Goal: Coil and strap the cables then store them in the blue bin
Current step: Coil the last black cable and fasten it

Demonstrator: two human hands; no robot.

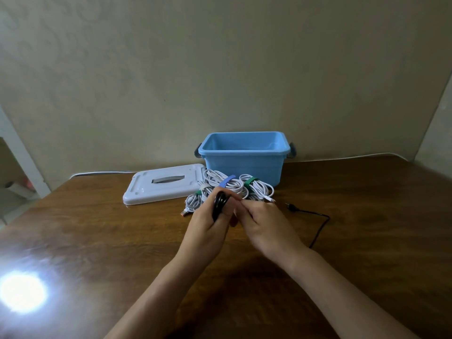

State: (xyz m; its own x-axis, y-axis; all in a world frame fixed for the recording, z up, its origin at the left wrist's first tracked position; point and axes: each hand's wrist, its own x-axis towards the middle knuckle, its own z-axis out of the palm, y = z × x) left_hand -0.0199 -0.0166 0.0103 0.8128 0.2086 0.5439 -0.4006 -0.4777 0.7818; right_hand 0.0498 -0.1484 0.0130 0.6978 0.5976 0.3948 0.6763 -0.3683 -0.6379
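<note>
While our left hand (208,221) grips coiled thin black cable (218,204) mid-frame, right hand (264,223) pinches its strand; open blue plastic bin (244,165) above.

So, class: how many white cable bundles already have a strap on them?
3: the left bundle by the lid, the middle bundle, the right bundle before the bin. Hands may hide more.

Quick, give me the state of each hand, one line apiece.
Left hand: closed, holding the coiled thin black cable.
Right hand: fingers curled near the coil; whether it grips the cable cannot be told.
</note>
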